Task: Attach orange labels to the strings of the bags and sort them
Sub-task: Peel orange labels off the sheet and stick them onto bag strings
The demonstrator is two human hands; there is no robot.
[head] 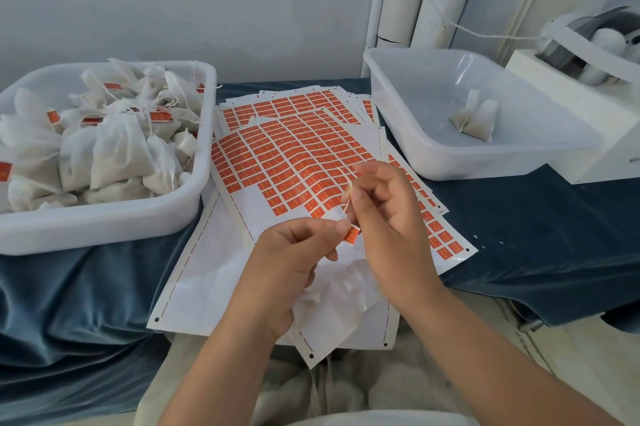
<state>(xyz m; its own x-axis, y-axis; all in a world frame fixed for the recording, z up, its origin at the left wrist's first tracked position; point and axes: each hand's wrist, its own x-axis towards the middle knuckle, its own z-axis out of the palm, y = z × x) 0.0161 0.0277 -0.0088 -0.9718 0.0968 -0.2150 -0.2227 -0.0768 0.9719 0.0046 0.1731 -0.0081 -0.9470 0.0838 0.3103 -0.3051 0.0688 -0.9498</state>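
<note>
Now a small orange label (352,238) is likely being stuck to a thin string (347,202). The label is pinched in the fingers (342,227) of the left hand (294,263), the string in those of the right hand (391,217). The soft white bag (332,301) lies under them. Next, the sticky paper must be folded flat round the string.

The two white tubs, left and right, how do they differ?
The left tub is heaped with bags; the right tub holds about two. Orange labels show in the left tub, none visibly in the right tub. Both are white plastic, flanking the sticker sheets.
</note>
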